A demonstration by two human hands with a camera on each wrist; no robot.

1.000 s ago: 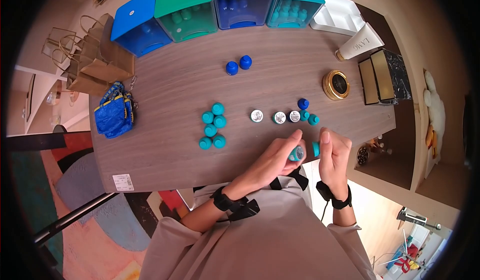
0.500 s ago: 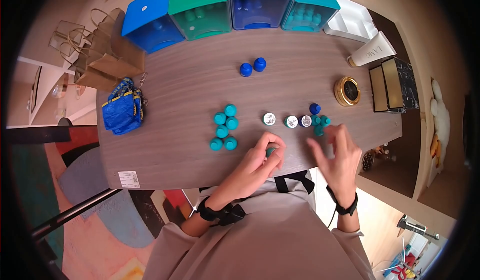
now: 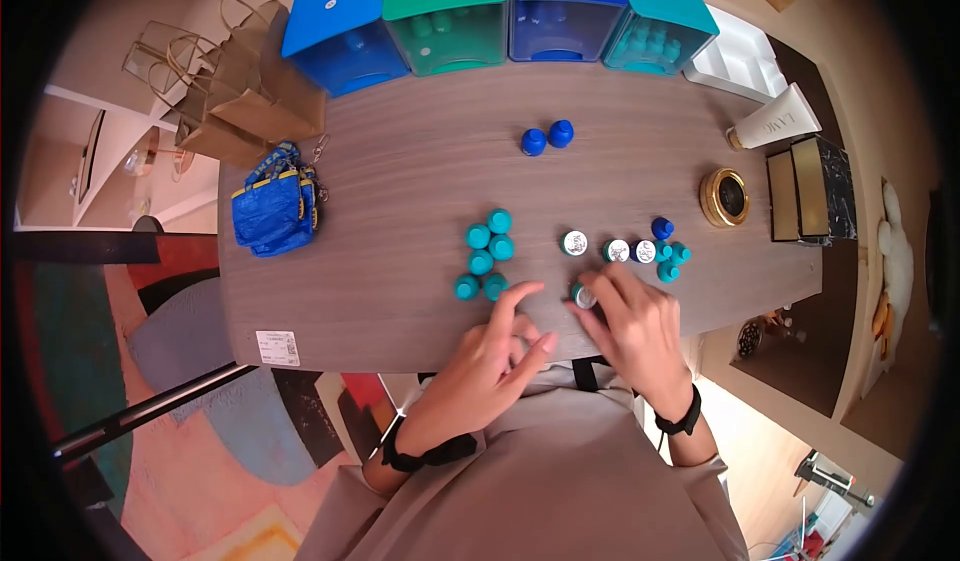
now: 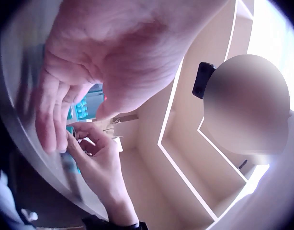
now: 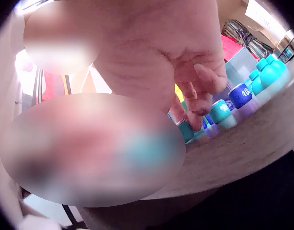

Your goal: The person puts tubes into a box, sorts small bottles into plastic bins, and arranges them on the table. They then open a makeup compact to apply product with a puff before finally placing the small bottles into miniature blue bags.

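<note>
In the head view my right hand pinches a small teal bottle base with a pale round face, low over the table near its front edge. My left hand is just left of it, fingers loosely spread and holding nothing. Its index finger lies close to several small teal bottles in a cluster. Behind my right hand sit a green-rimmed base and two more label-topped bases. Several bottle tops, teal and one blue, stand right of those.
Two blue bottles stand mid-table. Coloured bins line the back, beside a white tray. A gold-rimmed jar, white tube and black box are at right; paper bags and a blue pouch at left.
My right hand set a teal top among the others at right, then came left and took the teal base from my left hand. My left hand has let go and moved left.
</note>
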